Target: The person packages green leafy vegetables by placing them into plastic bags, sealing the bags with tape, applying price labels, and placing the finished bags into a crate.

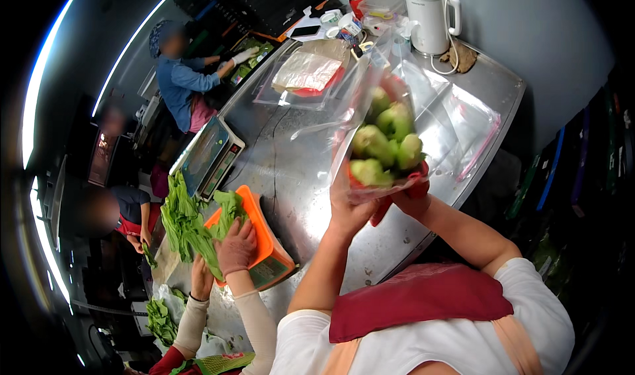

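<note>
In the head view, a clear plastic bag (341, 122) filled with several green leafy vegetable stems (374, 144), cut ends showing, is held up over the metal table (297, 196). My left hand (349, 209) grips the bag's lower left side. My right hand (414, 194), in a red glove or with red material around it, holds the lower right side. Blur hides the exact fingers. More flat clear bags (461, 122) lie on the table just right of the held bag.
A co-worker's hands (235, 246) hold leafy greens at an orange basket (268, 236), left of me. Beyond stands a digital scale (221, 156). A white electric kettle (426, 20), a phone (305, 31) and tape rolls (349, 25) are at the far edge. Another person (181, 85) works behind the table.
</note>
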Demonstrator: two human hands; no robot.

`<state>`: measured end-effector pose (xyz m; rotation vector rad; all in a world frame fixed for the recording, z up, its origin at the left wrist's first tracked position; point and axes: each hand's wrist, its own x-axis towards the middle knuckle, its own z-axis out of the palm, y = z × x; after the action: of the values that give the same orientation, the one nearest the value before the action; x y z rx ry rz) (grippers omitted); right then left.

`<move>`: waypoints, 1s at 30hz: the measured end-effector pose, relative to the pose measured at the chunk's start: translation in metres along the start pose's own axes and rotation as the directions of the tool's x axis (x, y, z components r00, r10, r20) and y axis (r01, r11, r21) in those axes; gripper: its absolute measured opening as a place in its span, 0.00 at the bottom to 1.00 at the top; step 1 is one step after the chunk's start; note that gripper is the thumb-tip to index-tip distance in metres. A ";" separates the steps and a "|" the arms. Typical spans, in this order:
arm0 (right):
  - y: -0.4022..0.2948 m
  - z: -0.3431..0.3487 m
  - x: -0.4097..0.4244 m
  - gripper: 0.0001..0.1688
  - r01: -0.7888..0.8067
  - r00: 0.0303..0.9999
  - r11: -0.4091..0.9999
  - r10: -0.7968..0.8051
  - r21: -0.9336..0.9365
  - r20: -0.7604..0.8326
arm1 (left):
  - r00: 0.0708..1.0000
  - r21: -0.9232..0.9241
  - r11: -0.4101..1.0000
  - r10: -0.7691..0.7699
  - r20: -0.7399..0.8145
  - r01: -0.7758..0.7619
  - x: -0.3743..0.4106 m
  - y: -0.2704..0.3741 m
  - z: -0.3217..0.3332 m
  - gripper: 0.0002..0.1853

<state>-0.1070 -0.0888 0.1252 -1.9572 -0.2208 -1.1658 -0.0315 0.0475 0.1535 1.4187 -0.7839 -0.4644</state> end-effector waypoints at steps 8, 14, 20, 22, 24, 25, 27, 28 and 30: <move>0.029 0.025 -0.037 0.35 -0.770 0.516 0.604 0.778 -0.206 0.357 | 0.718 -0.504 0.617 -0.696 0.010 0.605 -0.062 -0.097 0.023 0.34; 0.038 0.051 -0.068 0.23 -0.449 0.626 0.730 0.668 -0.515 0.401 | 0.954 0.868 0.486 0.201 -0.223 0.101 -0.054 -0.098 0.011 0.31; 0.041 0.056 -0.039 0.38 -0.598 0.428 0.594 0.804 -0.538 0.413 | 0.956 0.758 0.634 0.289 -0.050 -0.152 -0.059 -0.102 0.007 0.19; 0.056 0.053 -0.034 0.43 -0.553 0.573 0.691 0.721 -0.465 0.389 | 0.966 0.806 0.581 0.254 -0.054 -0.108 -0.071 -0.093 0.018 0.26; 0.058 0.051 -0.030 0.48 -0.586 0.604 0.690 0.721 -0.424 0.339 | 0.951 0.732 0.678 0.186 -0.247 0.058 -0.080 -0.090 0.023 0.36; 0.057 0.055 -0.031 0.48 -0.587 0.618 0.704 0.709 -0.401 0.341 | 0.921 0.577 0.804 0.105 -0.375 0.143 -0.087 -0.110 0.022 0.40; 0.049 0.060 -0.035 0.49 -0.583 0.636 0.724 0.689 -0.370 0.348 | 0.923 -0.069 0.977 -0.214 -0.320 0.203 -0.094 -0.128 0.024 0.50; 0.034 0.054 -0.031 0.49 -0.591 0.649 0.754 0.655 -0.286 0.387 | 0.931 -0.105 0.983 -0.174 -0.321 0.148 -0.095 -0.129 0.029 0.44; 0.035 0.058 -0.033 0.50 -0.566 0.644 0.761 0.649 -0.319 0.406 | 0.906 -0.166 0.953 -0.295 -0.304 0.254 -0.101 -0.134 0.029 0.32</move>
<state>-0.0694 -0.0613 0.0663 -2.1937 0.2849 -0.2188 -0.0982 0.0821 0.0010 1.4486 -0.2820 -0.4692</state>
